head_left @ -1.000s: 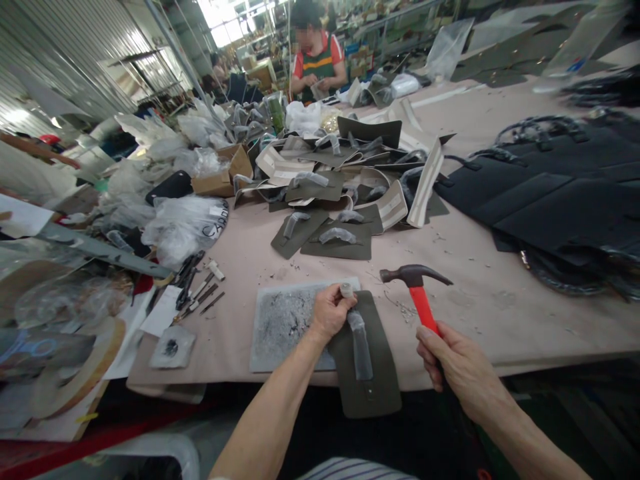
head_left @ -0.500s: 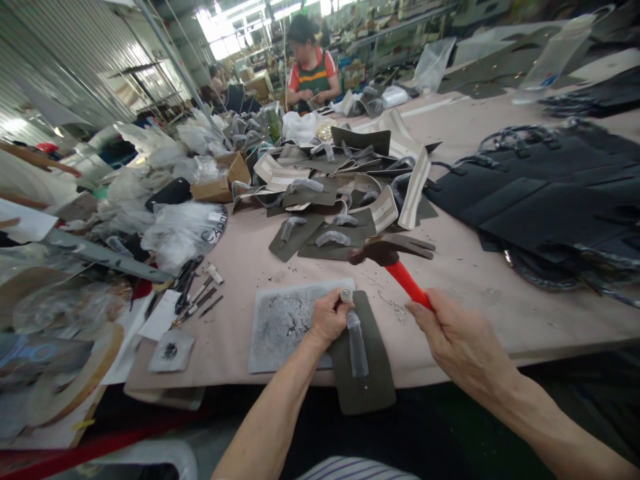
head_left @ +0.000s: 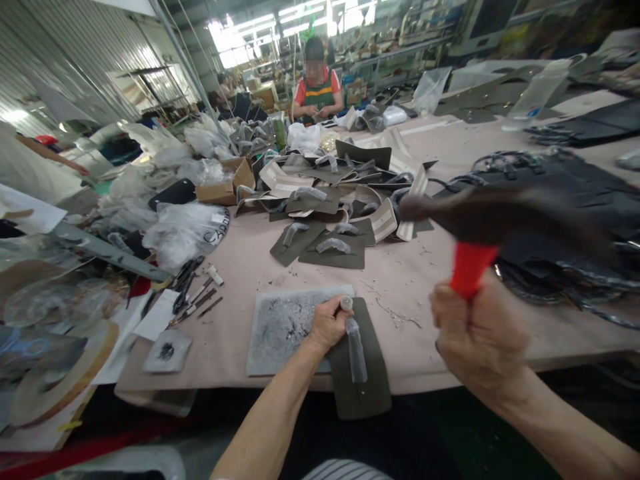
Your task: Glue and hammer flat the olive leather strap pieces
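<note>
My left hand (head_left: 330, 323) is closed around an upright punch (head_left: 346, 303), whose round pale top shows above the fingers. Its lower end is hidden by the hand. Beneath and beside it lies a dark olive panel (head_left: 373, 373) with a plastic-wrapped handle (head_left: 356, 350); the panel's near end hangs over the table edge. A grey, worn slab (head_left: 280, 327) lies under the hand and the panel's edge. My right hand (head_left: 480, 340) grips a claw hammer (head_left: 470, 267) by its red handle, raised to the right of the punch; the hammer head is blurred.
Several similar panels (head_left: 333, 248) are piled at the table's middle and back. Dark bag pieces (head_left: 500, 177) lie at the right. Loose tools (head_left: 200, 293) and a small plastic packet (head_left: 167, 350) are at the left. A co-worker (head_left: 317, 87) sits beyond the table.
My right hand has lifted the hammer up and toward the camera, away from the punch. My left hand keeps its hold on the punch. The view has shifted slightly.
</note>
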Demonstrator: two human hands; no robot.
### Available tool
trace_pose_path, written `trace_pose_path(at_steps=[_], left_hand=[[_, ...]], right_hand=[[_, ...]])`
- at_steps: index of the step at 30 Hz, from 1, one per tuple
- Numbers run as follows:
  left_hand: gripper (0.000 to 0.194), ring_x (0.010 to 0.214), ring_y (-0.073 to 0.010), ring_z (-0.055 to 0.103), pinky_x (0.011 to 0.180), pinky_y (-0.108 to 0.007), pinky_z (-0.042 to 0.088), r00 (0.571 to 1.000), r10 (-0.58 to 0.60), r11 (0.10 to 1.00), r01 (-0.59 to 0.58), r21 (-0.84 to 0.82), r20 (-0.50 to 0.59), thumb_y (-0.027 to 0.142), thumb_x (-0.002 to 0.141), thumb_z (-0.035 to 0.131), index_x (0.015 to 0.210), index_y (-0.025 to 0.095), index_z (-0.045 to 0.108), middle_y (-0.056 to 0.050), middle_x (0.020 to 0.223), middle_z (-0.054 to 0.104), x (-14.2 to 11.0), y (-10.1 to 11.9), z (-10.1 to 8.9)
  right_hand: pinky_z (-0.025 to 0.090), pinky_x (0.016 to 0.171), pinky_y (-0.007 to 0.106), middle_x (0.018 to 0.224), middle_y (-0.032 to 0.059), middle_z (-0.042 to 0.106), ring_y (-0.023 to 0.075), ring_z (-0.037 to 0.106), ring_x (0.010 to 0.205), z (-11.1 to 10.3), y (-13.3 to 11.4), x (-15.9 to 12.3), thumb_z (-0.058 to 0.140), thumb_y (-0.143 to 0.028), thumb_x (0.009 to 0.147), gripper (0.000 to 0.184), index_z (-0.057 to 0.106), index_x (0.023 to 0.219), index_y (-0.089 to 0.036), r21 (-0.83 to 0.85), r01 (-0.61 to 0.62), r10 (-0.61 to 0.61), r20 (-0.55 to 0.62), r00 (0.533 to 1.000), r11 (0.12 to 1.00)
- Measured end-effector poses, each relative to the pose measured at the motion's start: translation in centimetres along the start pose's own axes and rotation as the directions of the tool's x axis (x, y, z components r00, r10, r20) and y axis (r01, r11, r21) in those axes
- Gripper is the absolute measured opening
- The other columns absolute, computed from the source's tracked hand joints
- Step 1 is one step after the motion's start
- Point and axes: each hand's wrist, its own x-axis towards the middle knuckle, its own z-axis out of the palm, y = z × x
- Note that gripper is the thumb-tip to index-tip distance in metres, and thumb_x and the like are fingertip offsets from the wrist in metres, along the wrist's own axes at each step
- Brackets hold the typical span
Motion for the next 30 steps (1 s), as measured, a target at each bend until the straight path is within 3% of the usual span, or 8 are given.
trace_pose_path(at_steps=[4, 6, 12, 15, 18, 21, 25, 30], left_hand=[[0.012, 0.071, -0.0156, 0.064, 0.069, -0.025, 0.049, 1.0, 0.002, 1.0, -0.002, -0.005, 0.006, 0.017, 0.084, 0.059, 0.087, 0.018, 0.071, -0.001, 0.076, 0.071, 0.0, 0.2, 0.0], [0.014, 0.071, -0.0154, 0.064, 0.07, -0.025, 0.048, 1.0, 0.022, 1.0, -0.022, -0.01, 0.018, 0.015, 0.084, 0.059, 0.088, 0.018, 0.071, -0.001, 0.077, 0.072, 0.0, 0.3, -0.1], [0.01, 0.071, -0.0152, 0.062, 0.07, -0.024, 0.048, 0.999, 0.032, 0.999, -0.032, 0.005, 0.01, 0.014, 0.082, 0.061, 0.082, 0.019, 0.071, 0.0, 0.075, 0.069, 0.0, 0.4, -0.1], [0.008, 0.071, -0.0156, 0.062, 0.07, -0.024, 0.049, 1.0, 0.015, 1.0, -0.015, -0.014, 0.006, 0.016, 0.08, 0.063, 0.08, 0.018, 0.071, 0.0, 0.075, 0.069, 0.0, 0.4, -0.1], [0.007, 0.071, -0.0158, 0.061, 0.07, -0.025, 0.049, 1.0, -0.007, 1.0, 0.007, -0.025, 0.0, 0.017, 0.079, 0.063, 0.079, 0.018, 0.071, 0.0, 0.073, 0.068, 0.1, 0.5, 0.1], [0.005, 0.069, -0.0151, 0.059, 0.069, -0.025, 0.049, 0.999, -0.027, 0.999, 0.026, -0.034, -0.038, 0.019, 0.076, 0.067, 0.079, 0.018, 0.07, 0.001, 0.072, 0.067, 0.1, 0.7, 0.2], [0.008, 0.065, -0.0136, 0.056, 0.064, -0.023, 0.047, 0.978, -0.139, 0.975, 0.108, -0.193, -0.156, 0.022, 0.073, 0.071, 0.078, 0.017, 0.068, 0.002, 0.069, 0.065, 0.3, 0.4, 0.1], [0.014, 0.065, -0.0133, 0.058, 0.064, -0.022, 0.047, 0.873, -0.267, 0.923, 0.11, -0.368, -0.409, 0.029, 0.079, 0.07, 0.081, 0.016, 0.064, 0.002, 0.07, 0.063, 0.8, -0.8, 0.0]], right_hand=[[0.014, 0.051, 0.032, 0.055, 0.002, 0.051, 0.0138, 0.036, 0.042, 2.2, 3.4, -1.4, 0.045, -0.037, 0.095, 0.023, 0.048, 0.077, -0.023, -0.285, 0.212, -0.053, 0.477, 0.877, 0.935], [0.014, 0.053, 0.032, 0.062, 0.0047, 0.06, 0.0159, 0.046, 0.046, 2.5, 5.1, -1.8, 0.041, -0.034, 0.098, 0.021, 0.052, 0.085, -0.022, -0.374, 0.257, -0.009, 0.55, 0.835, 0.891], [0.024, 0.054, 0.03, 0.064, 0.0056, 0.063, 0.0214, 0.059, 0.055, 4.5, 10.1, -3.0, 0.036, -0.036, 0.102, 0.027, 0.055, 0.092, -0.02, -0.43, 0.094, 0.17, 0.537, 0.826, 0.898], [0.033, 0.057, 0.032, 0.073, 0.0085, 0.066, 0.0238, 0.062, 0.064, 6.4, 11.7, -3.7, 0.037, -0.035, 0.101, 0.027, 0.057, 0.093, -0.019, -0.449, 0.076, 0.158, 0.461, 0.874, 0.89], [0.047, 0.071, 0.039, 0.102, 0.0167, 0.068, 0.0293, 0.066, 0.088, 7.9, 10.3, -4.5, 0.039, -0.036, 0.099, 0.03, 0.059, 0.109, -0.017, -0.396, 0.166, -0.034, 0.32, 0.947, 0.903], [0.052, 0.088, 0.042, 0.12, 0.0171, 0.066, 0.0301, 0.065, 0.109, 9.7, 6.1, -6.1, 0.041, -0.041, 0.099, 0.044, 0.048, 0.135, -0.018, -0.204, 0.218, -0.146, 0.317, 0.937, 0.954], [0.056, 0.071, 0.039, 0.103, 0.0197, 0.074, 0.0301, 0.074, 0.083, 12.3, 2.2, -8.1, 0.037, -0.029, 0.096, 0.048, 0.048, 0.14, -0.011, -0.181, 0.117, -0.006, 0.519, 0.855, 0.976], [0.056, 0.074, 0.037, 0.09, 0.0115, 0.077, 0.0283, 0.074, 0.086, 9.2, 3.8, -4.2, 0.045, -0.04, 0.093, 0.034, 0.065, 0.111, -0.019, 0.073, -0.198, 0.164, 0.33, 0.93, 0.977]])
